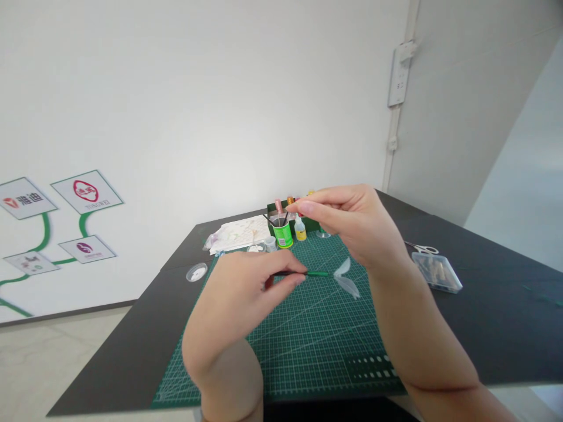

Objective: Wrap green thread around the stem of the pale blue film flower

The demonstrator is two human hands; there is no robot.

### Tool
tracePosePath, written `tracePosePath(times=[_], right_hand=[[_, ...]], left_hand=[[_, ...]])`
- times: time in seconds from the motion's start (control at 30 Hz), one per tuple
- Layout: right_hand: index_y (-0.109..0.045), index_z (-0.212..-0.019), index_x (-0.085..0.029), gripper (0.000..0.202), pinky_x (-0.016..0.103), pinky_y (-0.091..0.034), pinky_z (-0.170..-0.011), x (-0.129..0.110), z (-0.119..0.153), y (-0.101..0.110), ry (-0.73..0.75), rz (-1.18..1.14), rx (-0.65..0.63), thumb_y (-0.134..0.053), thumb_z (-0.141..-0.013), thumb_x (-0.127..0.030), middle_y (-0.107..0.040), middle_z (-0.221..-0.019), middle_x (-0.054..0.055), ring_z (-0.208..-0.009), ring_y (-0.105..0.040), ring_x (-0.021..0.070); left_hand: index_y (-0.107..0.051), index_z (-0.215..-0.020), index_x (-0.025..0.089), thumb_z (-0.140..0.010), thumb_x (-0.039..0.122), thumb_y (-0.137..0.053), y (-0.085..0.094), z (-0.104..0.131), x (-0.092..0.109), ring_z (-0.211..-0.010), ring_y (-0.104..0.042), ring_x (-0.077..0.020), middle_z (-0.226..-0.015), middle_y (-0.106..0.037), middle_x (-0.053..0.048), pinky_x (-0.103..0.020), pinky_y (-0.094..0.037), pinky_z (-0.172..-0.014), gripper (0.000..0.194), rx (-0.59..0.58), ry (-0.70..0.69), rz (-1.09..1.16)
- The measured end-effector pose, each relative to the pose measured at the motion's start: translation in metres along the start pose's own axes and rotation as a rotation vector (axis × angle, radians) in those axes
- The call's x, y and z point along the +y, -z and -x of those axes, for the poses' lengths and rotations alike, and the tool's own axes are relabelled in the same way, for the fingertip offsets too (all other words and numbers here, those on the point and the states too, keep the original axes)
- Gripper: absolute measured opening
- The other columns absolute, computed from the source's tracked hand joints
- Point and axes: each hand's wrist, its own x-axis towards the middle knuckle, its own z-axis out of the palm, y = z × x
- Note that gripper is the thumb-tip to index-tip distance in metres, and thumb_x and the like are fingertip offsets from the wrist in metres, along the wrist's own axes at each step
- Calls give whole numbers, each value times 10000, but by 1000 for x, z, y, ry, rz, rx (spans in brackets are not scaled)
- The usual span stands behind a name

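Observation:
My left hand [250,287] pinches a thin stick [319,274], green toward its right end and dark near the palm. Two translucent white petal-like pieces [347,285] fan out at the stick's right tip. Higher up, my right hand [347,220] has thumb and forefinger pressed together, but anything between them is too small to make out. Its fingertips appear just above a green can [284,235] with dark thin sticks in it; whether they touch a stick is unclear. A small bottle with a yellow label [300,230] stands beside the can.
A green cutting mat [308,351] covers much of the black table [114,346]. Farther back are white sheets [240,231] and a dark box [270,211] with bottles. A round dish [196,272] lies left; scissors [426,249] and a clear case [437,272] lie right.

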Motion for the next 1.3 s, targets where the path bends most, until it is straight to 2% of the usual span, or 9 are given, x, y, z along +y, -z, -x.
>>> tracePosePath(times=[0.2, 0.4, 0.6, 0.77, 0.87, 1.03, 1.1, 1.2, 1.3], right_hand=[[-870, -834, -250, 166, 290, -401, -536, 11, -4, -6, -15, -29, 15, -830, -825, -411, -745, -748, 47, -703, -607, 175], [-869, -837, -238, 168, 300, -390, -521, 10, -2, -9, 31, 29, 12, -833, -827, -401, -727, -716, 53, -684, -604, 184], [-861, -813, -215, 190, 284, -330, -506, 18, -3, -10, 12, 77, -60, -821, -834, -400, -629, -589, 17, -597, -521, 145], [-843, -757, -224, 220, 288, -324, -527, 20, -4, -10, 41, 97, -147, -842, -810, -437, -616, -612, 18, -637, -521, 157], [-838, -756, -213, 240, 288, -289, -520, 17, -3, -10, 47, 130, -162, -831, -819, -444, -558, -565, 1, -591, -459, 135], [-848, -807, -178, 229, 284, -183, -480, 14, -3, -10, -6, 169, -226, -791, -858, -394, -329, -464, -71, -491, -241, 81], [-839, -784, -168, 250, 284, -171, -478, 14, -4, -8, -23, 166, -284, -795, -854, -404, -355, -474, -67, -494, -234, 77], [-836, -785, -163, 274, 286, -161, -469, 12, -6, -4, -59, 134, -376, -790, -855, -424, -474, -514, -37, -499, -269, 78], [-843, -804, -163, 249, 276, -206, -468, 9, -5, 0, -53, 78, -435, -771, -871, -392, -567, -562, -11, -518, -332, 84]], left_hand=[[-724, -950, 266, -982, 244, -678, 5, 17, 12, -569, -664, -110, -720, -752, 67, -226, -446, -513, 60, 209, -118, -141], [-715, -964, 299, -987, 294, -692, 9, 24, 16, -526, -628, -91, -726, -761, 81, -230, -483, -509, 34, 353, -171, -144], [-777, -962, 379, -922, 238, -769, 4, 24, 14, -545, -630, -118, -773, -773, 73, -283, -535, -515, 146, 642, -78, -47], [-802, -957, 387, -904, 264, -793, -2, 21, 12, -571, -608, -130, -772, -756, 54, -308, -455, -465, 134, 825, 37, -40], [-810, -955, 350, -892, 258, -804, -4, 15, 9, -630, -641, -130, -823, -776, 45, -293, -460, -484, 111, 899, 111, 8], [-823, -1013, 313, -908, 243, -779, -5, 2, 3, -695, -709, -139, -841, -801, 35, -259, -550, -554, 134, 1000, 156, 134], [-825, -1027, 311, -917, 227, -764, -5, -2, -1, -709, -720, -138, -838, -803, 35, -251, -568, -582, 152, 1013, 154, 140], [-827, -1026, 293, -917, 199, -752, -5, -7, -5, -720, -727, -130, -832, -804, 34, -230, -562, -588, 162, 1021, 156, 140], [-829, -1027, 268, -910, 200, -760, -8, -11, -8, -725, -731, -115, -818, -806, 34, -199, -555, -597, 152, 1027, 171, 135]])
